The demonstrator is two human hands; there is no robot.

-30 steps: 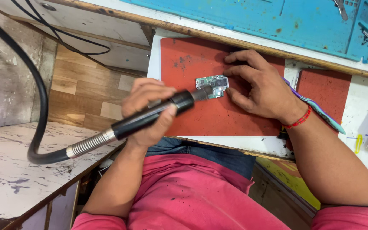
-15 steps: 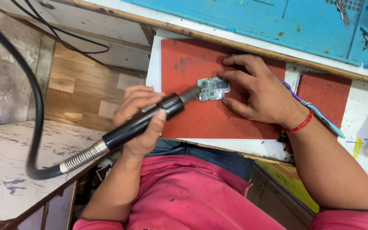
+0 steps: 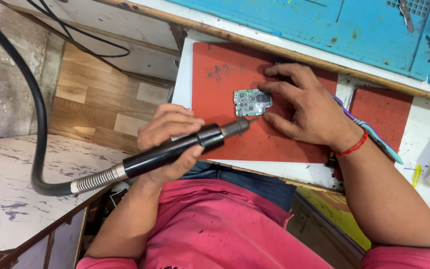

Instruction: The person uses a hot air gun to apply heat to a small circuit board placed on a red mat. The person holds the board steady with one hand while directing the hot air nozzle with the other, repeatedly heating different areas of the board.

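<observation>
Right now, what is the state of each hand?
Left hand: closed around the black rotary handpiece.
Right hand: open, fingers pressing the small circuit board on the red mat.

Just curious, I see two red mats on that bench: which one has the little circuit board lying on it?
The larger red rubber mat, under both hands. The smaller red mat, beyond the right wrist, carries no board.

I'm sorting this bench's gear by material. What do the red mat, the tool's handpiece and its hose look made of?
The red mat looks like matte rubber or silicone: dull and stained, no glare. The handpiece in the left hand seems glossy black plastic or coated metal, given its highlights. Its hose looks like black rubber, with a coiled bare-metal spring at the joint.
</observation>
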